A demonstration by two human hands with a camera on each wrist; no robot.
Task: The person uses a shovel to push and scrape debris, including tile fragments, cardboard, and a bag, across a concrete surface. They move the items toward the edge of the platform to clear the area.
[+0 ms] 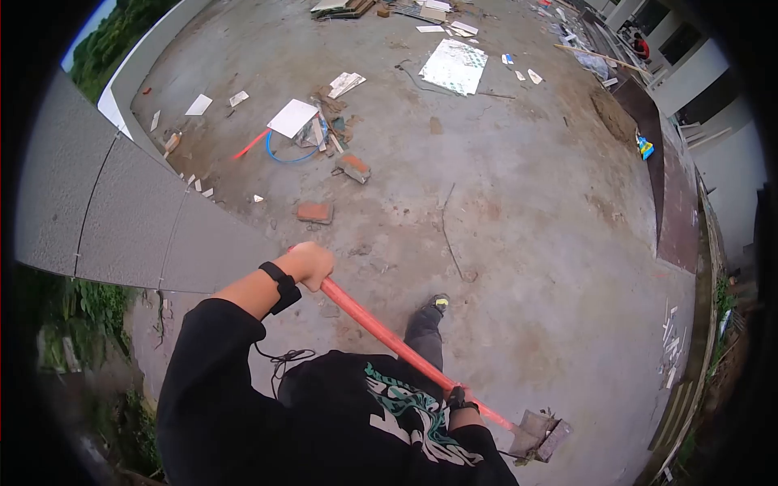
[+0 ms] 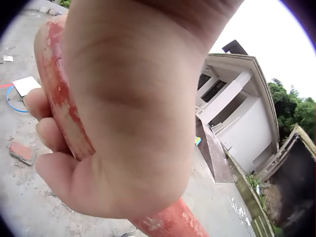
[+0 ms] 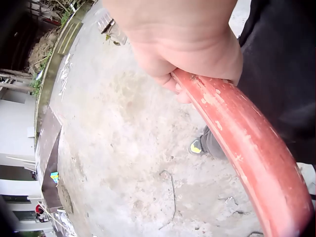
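Note:
A shovel with a worn red handle (image 1: 369,321) runs diagonally across the front of the body. My left hand (image 1: 312,264) grips its upper end; in the left wrist view the fingers (image 2: 52,133) curl round the flaking red paint. Lower down, by the waist, my right hand (image 1: 460,397) holds the shaft, and the right wrist view shows its fingers (image 3: 183,95) wrapped underneath. The shovel's blade (image 1: 528,429) is low at the right, carrying a greyish block (image 1: 556,441) and some loose debris. The blade's tip is partly covered by this load.
Bricks (image 1: 314,212) and a white board (image 1: 293,119) with a blue hose (image 1: 285,161) lie ahead on the concrete. A thin bent rod (image 1: 448,235) lies near the shoe (image 1: 440,303). A low wall (image 1: 121,211) borders the left; a dark sheet (image 1: 677,206) leans at right.

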